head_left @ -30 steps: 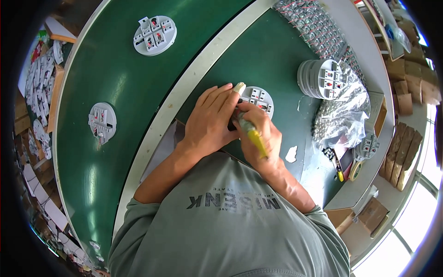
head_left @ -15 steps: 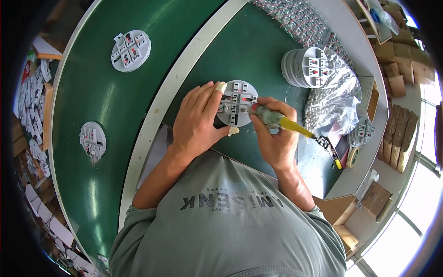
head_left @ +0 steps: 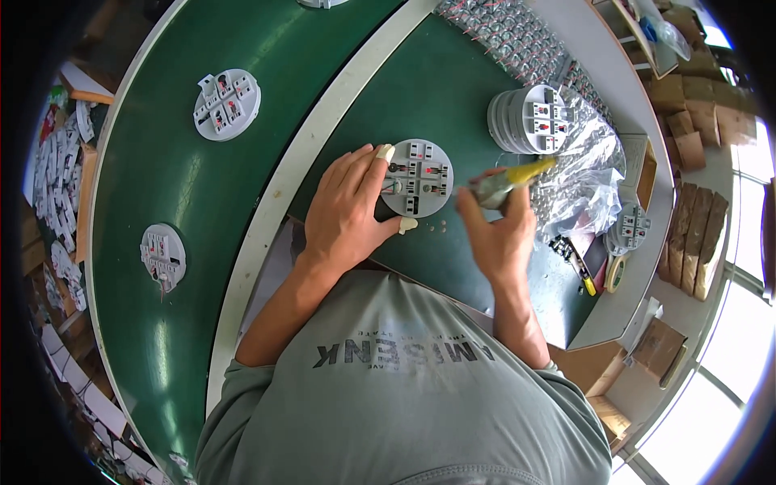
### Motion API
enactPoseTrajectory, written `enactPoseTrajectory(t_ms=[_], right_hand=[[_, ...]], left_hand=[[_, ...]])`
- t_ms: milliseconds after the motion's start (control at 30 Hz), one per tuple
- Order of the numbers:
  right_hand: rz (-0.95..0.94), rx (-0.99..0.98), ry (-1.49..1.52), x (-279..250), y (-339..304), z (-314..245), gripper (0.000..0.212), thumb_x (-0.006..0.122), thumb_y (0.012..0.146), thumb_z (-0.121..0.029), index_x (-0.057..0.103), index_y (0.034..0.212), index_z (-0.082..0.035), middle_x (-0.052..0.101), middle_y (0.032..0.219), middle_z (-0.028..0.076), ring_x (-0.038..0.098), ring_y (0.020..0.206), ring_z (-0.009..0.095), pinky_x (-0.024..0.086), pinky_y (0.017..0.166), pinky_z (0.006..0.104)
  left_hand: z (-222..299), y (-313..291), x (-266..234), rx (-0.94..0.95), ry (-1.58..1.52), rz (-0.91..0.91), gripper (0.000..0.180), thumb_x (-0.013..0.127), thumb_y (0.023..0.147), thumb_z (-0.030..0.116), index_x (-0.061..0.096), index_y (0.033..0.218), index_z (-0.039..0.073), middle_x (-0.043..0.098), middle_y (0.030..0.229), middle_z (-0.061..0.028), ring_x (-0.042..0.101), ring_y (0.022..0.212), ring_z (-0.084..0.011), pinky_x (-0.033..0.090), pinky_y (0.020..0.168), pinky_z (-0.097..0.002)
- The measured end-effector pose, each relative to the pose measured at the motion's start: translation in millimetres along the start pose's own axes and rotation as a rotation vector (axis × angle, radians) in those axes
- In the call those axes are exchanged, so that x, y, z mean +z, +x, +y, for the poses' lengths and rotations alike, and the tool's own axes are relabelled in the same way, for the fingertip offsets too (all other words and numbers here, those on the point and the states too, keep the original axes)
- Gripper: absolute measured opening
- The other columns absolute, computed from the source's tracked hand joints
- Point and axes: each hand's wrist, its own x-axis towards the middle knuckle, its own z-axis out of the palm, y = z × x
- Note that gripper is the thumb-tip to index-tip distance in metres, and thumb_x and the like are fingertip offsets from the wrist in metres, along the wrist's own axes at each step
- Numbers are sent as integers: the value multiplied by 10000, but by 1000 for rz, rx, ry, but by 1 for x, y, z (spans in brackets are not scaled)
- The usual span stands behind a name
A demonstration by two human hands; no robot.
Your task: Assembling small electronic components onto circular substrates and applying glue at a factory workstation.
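On the green worktop lies a round grey plate (head_left: 418, 178) with raised blocks, black slots and small red and black parts. My left hand (head_left: 343, 206) grips its left rim between forefinger and thumb, which wear pale finger covers. To the right of the plate and apart from it, my right hand (head_left: 499, 230) is closed around a hand tool (head_left: 495, 191) with a grey-green body and a tapered yellow end. Motion blurs the tool, and its exact kind cannot be made out. A few small crumbs lie by the plate's lower right edge.
A stack of grey round plates (head_left: 527, 120) stands at the back right beside clear plastic wrap (head_left: 582, 174). Near it lie a black-and-yellow tool (head_left: 578, 265) and a tape roll (head_left: 617, 273). Past a pale divider (head_left: 279, 194), more plates (head_left: 227, 105) rest on a green belt (head_left: 190, 190).
My right hand has lifted the tool off the plate and moved right, turning its yellow end up and away. My left hand stays put. Plates on the belt have shifted slightly nearer.
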Motion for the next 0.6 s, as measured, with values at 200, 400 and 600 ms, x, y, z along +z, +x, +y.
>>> enactPoseTrajectory(t_ms=[200,400,600], right_hand=[[143,-258,-573,-12,1,5,425,869,894,-106,721,1277,4,757,1156,148,741,986,297,581,931,394],[-44,-435,-231,19,15,-1,192,846,873,-52,816,1061,-27,752,1068,118,719,962,313,563,899,429],[-102,-494,-132,32,21,6,157,850,862,-35,832,1019,-42,748,1014,108,717,938,309,564,855,412]], left_hand=[[0,1,-2,14,13,-7,1066,1027,636,314,553,1533,-12,636,1465,-210,589,1397,-396,489,1171,-497],[0,5,1,15,-3,0,1052,1024,639,307,555,1524,-18,646,1440,-209,597,1389,-388,484,1181,-498],[-7,0,-2,5,-22,17,1028,1023,628,250,565,1513,-6,648,1427,-212,594,1387,-403,483,1175,-512]])
